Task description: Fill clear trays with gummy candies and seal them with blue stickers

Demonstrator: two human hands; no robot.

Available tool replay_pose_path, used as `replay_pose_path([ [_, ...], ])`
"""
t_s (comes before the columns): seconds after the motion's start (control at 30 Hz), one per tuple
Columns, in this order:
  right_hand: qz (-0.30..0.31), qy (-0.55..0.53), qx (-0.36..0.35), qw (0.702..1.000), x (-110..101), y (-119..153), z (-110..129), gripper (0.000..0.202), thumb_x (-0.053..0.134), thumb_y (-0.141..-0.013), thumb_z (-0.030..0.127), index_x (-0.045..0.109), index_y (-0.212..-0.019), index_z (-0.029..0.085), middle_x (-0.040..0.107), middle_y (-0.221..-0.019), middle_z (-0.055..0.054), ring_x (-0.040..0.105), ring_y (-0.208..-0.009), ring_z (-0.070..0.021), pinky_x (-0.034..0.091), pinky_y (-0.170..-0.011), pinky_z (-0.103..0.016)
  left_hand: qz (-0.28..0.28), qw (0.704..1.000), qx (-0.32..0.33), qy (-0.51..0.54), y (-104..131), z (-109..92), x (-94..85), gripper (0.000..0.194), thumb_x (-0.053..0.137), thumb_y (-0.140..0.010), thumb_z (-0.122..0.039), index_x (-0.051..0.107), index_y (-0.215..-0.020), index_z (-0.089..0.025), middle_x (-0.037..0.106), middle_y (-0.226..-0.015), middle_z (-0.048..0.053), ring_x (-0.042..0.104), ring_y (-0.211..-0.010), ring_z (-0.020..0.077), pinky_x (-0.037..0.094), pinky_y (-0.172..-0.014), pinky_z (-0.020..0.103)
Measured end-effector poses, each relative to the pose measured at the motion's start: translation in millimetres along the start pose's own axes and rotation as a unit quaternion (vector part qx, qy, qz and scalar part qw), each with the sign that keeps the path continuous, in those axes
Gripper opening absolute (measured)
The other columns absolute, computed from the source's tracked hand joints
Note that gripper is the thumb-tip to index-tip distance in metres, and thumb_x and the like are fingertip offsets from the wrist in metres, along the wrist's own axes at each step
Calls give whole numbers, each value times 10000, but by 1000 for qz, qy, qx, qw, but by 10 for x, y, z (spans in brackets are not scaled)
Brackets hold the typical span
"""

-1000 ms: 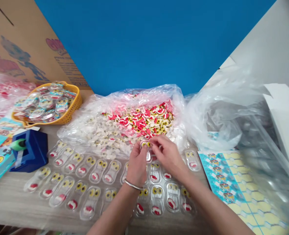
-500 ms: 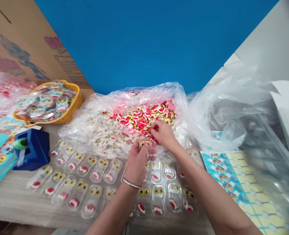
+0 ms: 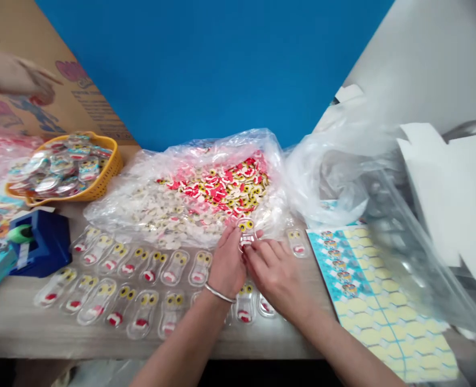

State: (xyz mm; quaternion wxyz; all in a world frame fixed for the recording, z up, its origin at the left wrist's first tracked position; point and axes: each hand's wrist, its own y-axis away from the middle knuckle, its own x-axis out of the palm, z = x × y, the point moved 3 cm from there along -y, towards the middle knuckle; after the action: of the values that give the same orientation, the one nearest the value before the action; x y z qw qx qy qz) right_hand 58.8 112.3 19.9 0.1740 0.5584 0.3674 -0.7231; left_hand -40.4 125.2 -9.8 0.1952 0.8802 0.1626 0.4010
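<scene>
My left hand (image 3: 228,263), with a bangle on its wrist, holds a clear plastic blister shell (image 3: 246,224) upright. Two yellow-and-black eye pieces sit in the shell's top. My right hand (image 3: 272,269) is closed at the shell's lower end, its fingertips on a red-and-white mouth piece (image 3: 246,243). Behind both hands a clear plastic bag (image 3: 141,177) lies open around a heap of loose eye and mouth pieces (image 3: 225,185). Rows of filled blister shells (image 3: 142,314) lie on the table around my forearms, some hidden under them.
A yellow basket (image 3: 108,174) of packed shells stands back left, beside a blue tape dispenser (image 3: 40,242). Another person's hand (image 3: 36,83) reaches in at upper left. Printed card sheets (image 3: 387,306), a crumpled bag (image 3: 322,177) and white cartons (image 3: 435,177) lie right.
My right hand has come back from the heap to the shell in my left hand, and a mouth piece now shows there. Another person's hand has appeared at upper left. The view has shifted.
</scene>
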Motion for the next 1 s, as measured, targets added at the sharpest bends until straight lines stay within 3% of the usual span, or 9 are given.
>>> replay_pose_path([
  [0.13,-36,11,55,998,-121,250,37,227,518,-947,155,641,-1138,147,688,-1064,-127,588,-966,-279,430,-821,-440,26,998,-36,-52,129,109,146,258,722,-757,-253,601,-981,-208,713,-948,37,706,-898,191,543,-794,287],
  [0.27,-83,-33,103,991,-361,493,-65,142,538,-943,184,658,-1019,189,699,-1058,-82,601,-944,-238,431,-855,-414,51,992,-66,-95,170,258,233,317,735,-750,-245,604,-1036,-203,710,-983,51,709,-905,198,560,-749,275],
  [0.37,-111,-63,180,975,-516,641,-510,148,518,-954,224,660,-937,188,696,-985,-76,607,-919,-218,443,-846,-375,26,989,-69,-132,150,331,270,261,721,-753,-199,617,-992,-200,698,-1016,51,714,-877,202,585,-700,279],
  [0.47,-109,-56,308,943,-563,697,-1274,182,493,-959,224,667,-965,169,691,-984,-93,612,-964,-214,450,-860,-325,-5,983,-69,-168,157,360,320,241,696,-764,-148,621,-989,-194,686,-1026,50,719,-841,196,610,-693,303],
  [0.57,-46,-30,425,904,-462,583,-2058,242,474,-952,186,659,-1104,152,680,-1105,-104,617,-1024,-191,427,-912,-282,-16,980,-74,-182,194,376,369,245,663,-785,-117,619,-1016,-187,684,-1016,48,727,-850,212,626,-719,349],
  [0.67,-23,-32,452,891,-282,335,-2577,249,504,-915,160,687,-1085,147,684,-1105,-119,621,-1037,-204,425,-899,-275,-23,979,-74,-188,210,391,376,231,655,-797,-120,623,-1018,-181,696,-992,54,732,-839,224,631,-727,371],
  [0.77,-17,-40,464,885,-80,129,-2826,220,555,-861,129,708,-1018,132,674,-1110,-150,601,-1072,-225,419,-898,-285,-31,977,-75,-196,175,403,343,212,661,-795,-121,634,-998,-175,714,-972,64,731,-816,214,630,-728,362],
  [0.9,-42,-66,482,873,73,66,-2955,190,542,-851,115,709,-942,116,644,-1150,-180,561,-1119,-237,395,-915,-305,-40,976,-72,-202,111,393,310,219,665,-788,-117,645,-1000,-170,723,-973,71,730,-796,202,629,-696,332],
  [1.0,-59,-124,492,860,93,123,-3011,111,589,-827,175,695,-825,142,687,-990,-110,598,-970,-198,415,-841,-280,-47,977,-71,-198,109,387,316,236,665,-786,-120,642,-1015,-171,722,-976,72,731,-790,203,630,-684,331],
])
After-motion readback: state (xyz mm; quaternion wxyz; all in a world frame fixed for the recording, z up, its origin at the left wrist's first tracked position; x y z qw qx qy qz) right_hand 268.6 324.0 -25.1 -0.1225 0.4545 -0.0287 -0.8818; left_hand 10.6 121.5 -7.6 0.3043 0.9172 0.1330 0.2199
